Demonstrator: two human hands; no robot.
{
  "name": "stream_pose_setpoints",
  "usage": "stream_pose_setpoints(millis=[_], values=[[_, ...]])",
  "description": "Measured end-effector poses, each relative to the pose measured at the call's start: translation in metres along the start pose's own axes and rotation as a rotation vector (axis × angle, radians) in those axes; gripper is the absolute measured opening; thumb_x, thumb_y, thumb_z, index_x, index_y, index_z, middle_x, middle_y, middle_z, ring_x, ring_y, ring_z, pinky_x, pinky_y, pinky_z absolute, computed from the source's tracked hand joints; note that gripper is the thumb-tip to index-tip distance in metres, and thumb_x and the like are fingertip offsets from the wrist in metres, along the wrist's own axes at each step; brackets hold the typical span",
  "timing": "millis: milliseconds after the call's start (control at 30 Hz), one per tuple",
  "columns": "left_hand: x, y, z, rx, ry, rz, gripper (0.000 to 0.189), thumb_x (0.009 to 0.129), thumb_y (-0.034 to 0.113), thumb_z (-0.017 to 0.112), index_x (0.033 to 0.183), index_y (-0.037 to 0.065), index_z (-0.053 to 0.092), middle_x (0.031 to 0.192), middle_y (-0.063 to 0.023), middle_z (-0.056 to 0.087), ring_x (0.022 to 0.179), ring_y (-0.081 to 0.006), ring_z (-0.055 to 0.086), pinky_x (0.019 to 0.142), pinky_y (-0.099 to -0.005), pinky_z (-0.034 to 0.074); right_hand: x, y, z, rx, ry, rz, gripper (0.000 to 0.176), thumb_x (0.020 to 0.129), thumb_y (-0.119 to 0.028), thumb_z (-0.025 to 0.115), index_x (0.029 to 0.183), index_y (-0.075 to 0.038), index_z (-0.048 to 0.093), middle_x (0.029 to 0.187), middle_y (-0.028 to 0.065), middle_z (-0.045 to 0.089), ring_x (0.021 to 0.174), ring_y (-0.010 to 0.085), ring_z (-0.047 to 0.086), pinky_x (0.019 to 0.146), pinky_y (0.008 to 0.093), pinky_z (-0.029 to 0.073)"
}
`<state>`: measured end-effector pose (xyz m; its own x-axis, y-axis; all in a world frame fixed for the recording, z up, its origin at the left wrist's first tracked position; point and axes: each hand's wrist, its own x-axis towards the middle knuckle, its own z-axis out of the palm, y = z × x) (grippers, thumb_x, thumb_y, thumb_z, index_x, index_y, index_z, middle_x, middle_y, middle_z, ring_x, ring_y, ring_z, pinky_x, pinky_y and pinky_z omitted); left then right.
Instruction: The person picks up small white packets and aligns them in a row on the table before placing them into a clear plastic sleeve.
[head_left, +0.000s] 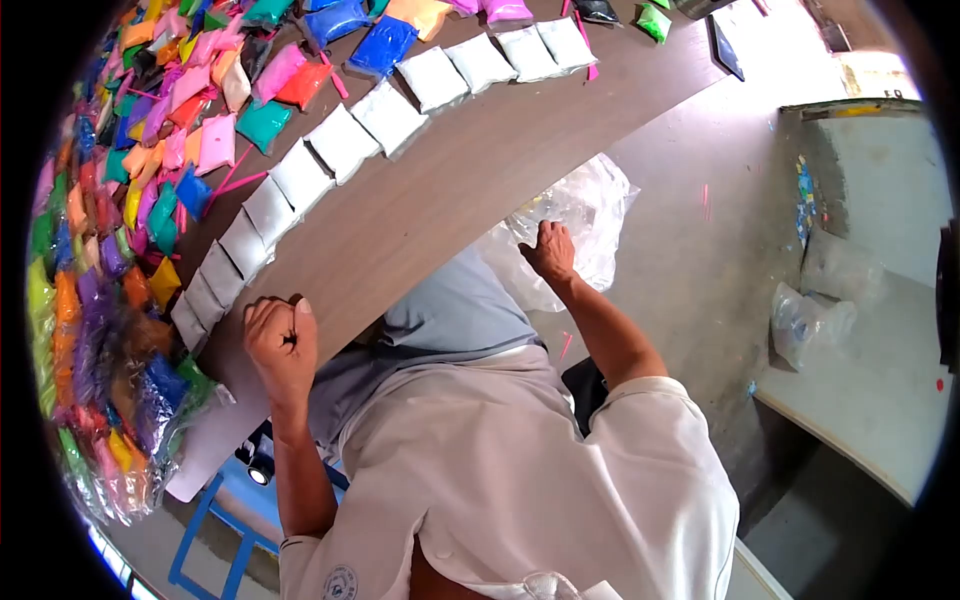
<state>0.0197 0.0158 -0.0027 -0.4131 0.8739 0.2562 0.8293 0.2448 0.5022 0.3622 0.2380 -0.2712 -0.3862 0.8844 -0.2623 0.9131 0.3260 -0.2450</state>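
Note:
My left hand (280, 342) is closed in a fist at the table's near edge, beside the lower end of a row of white packets (341, 143). Nothing shows sticking out of that fist. The packets lie side by side in a curved line on the brown table (440, 165). Past the table edge, my right hand (550, 253) hangs over a clear plastic bag (590, 225), thumb stretched out and apart from the partly bent fingers. That hand overlaps the bag in this view and shows nothing gripped.
Many small colourful packets (265, 125) are heaped along the table's far left, with pink sticks (240, 183) among them. Bagged bundles (95, 330) lie at left. A phone (727, 48) rests at the table's far right. A blue metal frame (215, 525) stands below; another plastic bag (805, 325) lies right.

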Motion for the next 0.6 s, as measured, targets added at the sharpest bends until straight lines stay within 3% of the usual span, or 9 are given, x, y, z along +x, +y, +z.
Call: stream_pose_setpoints(millis=[100, 133, 233, 267, 367, 400, 433, 500, 600], values=[[-0.001, 0.000, 0.004, 0.057, 0.031, -0.012, 0.034, 0.087, 0.001, 0.064, 0.063, 0.004, 0.039, 0.061, -0.0107, 0.045, 0.061, -0.0311, 0.046, 0.061, -0.0417, 0.035, 0.012, -0.010, 0.021, -0.134, -0.071, 0.070, 0.039, 0.079, -0.024, 0.072, 0.109, -0.003, 0.057, 0.111, 0.0198, 0.059, 0.106, 0.0352, 0.056, 0.082, 0.0454, 0.050], [-0.001, -0.001, 0.007, 0.069, 0.046, -0.013, 0.035, 0.087, 0.001, 0.063, 0.063, 0.004, 0.039, 0.061, -0.0110, 0.044, 0.061, -0.0315, 0.046, 0.060, -0.0420, 0.035, 0.019, -0.005, 0.038, -0.171, -0.021, 0.084, 0.026, 0.080, -0.018, 0.064, 0.100, -0.002, 0.061, 0.103, 0.0194, 0.061, 0.099, 0.0356, 0.059, 0.082, 0.0442, 0.051], [-0.001, -0.001, 0.014, 0.081, 0.125, -0.004, 0.038, 0.088, 0.002, 0.064, 0.062, 0.005, 0.036, 0.060, -0.0104, 0.043, 0.059, -0.0315, 0.045, 0.059, -0.0426, 0.034, 0.026, 0.009, 0.052, -0.002, 0.032, 0.061, 0.016, 0.081, -0.014, 0.057, 0.088, -0.002, 0.064, 0.093, 0.0192, 0.063, 0.095, 0.0367, 0.061, 0.080, 0.0449, 0.052], [-0.002, 0.000, 0.015, 0.096, 0.120, -0.017, 0.039, 0.088, 0.002, 0.064, 0.062, 0.005, 0.036, 0.060, -0.0101, 0.042, 0.059, -0.0312, 0.045, 0.059, -0.0427, 0.034, 0.027, 0.010, 0.054, 0.035, 0.155, 0.020, 0.018, 0.085, -0.017, 0.057, 0.079, -0.002, 0.064, 0.088, 0.0190, 0.065, 0.084, 0.0353, 0.065, 0.074, 0.0435, 0.053], [-0.001, 0.003, 0.020, 0.110, 0.125, -0.074, 0.040, 0.089, 0.005, 0.064, 0.062, 0.005, 0.036, 0.059, -0.0094, 0.042, 0.059, -0.0303, 0.045, 0.060, -0.0430, 0.034, 0.022, 0.008, 0.009, 0.722, 0.116, 0.223, 0.024, 0.092, -0.023, 0.056, 0.085, -0.002, 0.064, 0.092, 0.0166, 0.069, 0.078, 0.0306, 0.068, 0.068, 0.0390, 0.053], [-0.001, 0.005, 0.022, 0.098, 0.129, -0.112, 0.040, 0.090, 0.006, 0.064, 0.062, 0.005, 0.036, 0.060, -0.0092, 0.043, 0.059, -0.0299, 0.045, 0.060, -0.0430, 0.034, 0.017, 0.010, 0.000, 1.199, 0.116, 0.308, 0.030, 0.098, -0.030, 0.054, 0.092, -0.002, 0.063, 0.092, 0.0123, 0.070, 0.072, 0.0259, 0.068, 0.064, 0.0342, 0.051], [-0.001, 0.007, 0.023, 0.087, 0.134, -0.148, 0.039, 0.090, 0.008, 0.064, 0.062, 0.006, 0.037, 0.060, -0.0090, 0.043, 0.060, -0.0295, 0.046, 0.061, -0.0429, 0.035, 0.007, 0.001, -0.035, 1.351, 0.152, 0.365, 0.033, 0.100, -0.033, 0.047, 0.098, -0.003, 0.061, 0.092, 0.0113, 0.070, 0.074, 0.0237, 0.069, 0.062, 0.0324, 0.050], [0.001, 0.014, 0.024, 0.040, 0.090, -0.204, 0.036, 0.091, 0.010, 0.064, 0.063, 0.005, 0.041, 0.063, -0.0090, 0.046, 0.063, -0.0292, 0.047, 0.064, -0.0424, 0.036, -0.009, -0.004, -0.098, 1.576, 0.100, 0.459, 0.035, 0.101, -0.035, 0.043, 0.093, -0.005, 0.059, 0.092, 0.0139, 0.069, 0.072, 0.0235, 0.068, 0.061, 0.0326, 0.048], [0.012, 0.038, 0.023, -0.054, -0.007, -0.165, 0.032, 0.091, 0.013, 0.064, 0.065, 0.005, 0.048, 0.066, -0.0090, 0.052, 0.066, -0.0293, 0.050, 0.067, -0.0417, 0.037, -0.034, -0.004, -0.149, 1.808, 0.136, 0.375, 0.039, 0.101, -0.042, 0.042, 0.082, -0.010, 0.053, 0.088, 0.0152, 0.068, 0.063, 0.0234, 0.063, 0.060, 0.0326, 0.045]])
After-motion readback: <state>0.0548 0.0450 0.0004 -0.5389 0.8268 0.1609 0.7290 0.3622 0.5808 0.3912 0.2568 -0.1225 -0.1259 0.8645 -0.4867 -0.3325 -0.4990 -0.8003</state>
